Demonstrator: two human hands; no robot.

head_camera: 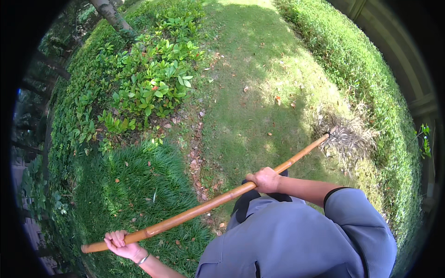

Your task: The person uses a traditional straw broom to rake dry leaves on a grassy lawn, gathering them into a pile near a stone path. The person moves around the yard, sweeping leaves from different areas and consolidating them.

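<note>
A long bamboo pole [201, 209] slants across my body, from the lower left up to the right. Near its butt end my left hand [123, 244] is wrapped around it, with a bracelet at the wrist. Farther along, in front of my waist, my right hand [265, 179] grips the same pole from above. At the far end sits a bundle of dry twigs [346, 133], the head of a twig broom, resting on the grass beside the right-hand hedge. Dry leaves caught around the twigs partly blur its outline.
A lawn strip [250, 114] with scattered fallen leaves runs ahead. On the right stands a clipped hedge [375, 80] before a building wall [399, 48]. Leafy shrubs [149, 76], a tree trunk [113, 15] and tufted grass [146, 184] lie left. Brown leaves [195, 156] line the lawn's border.
</note>
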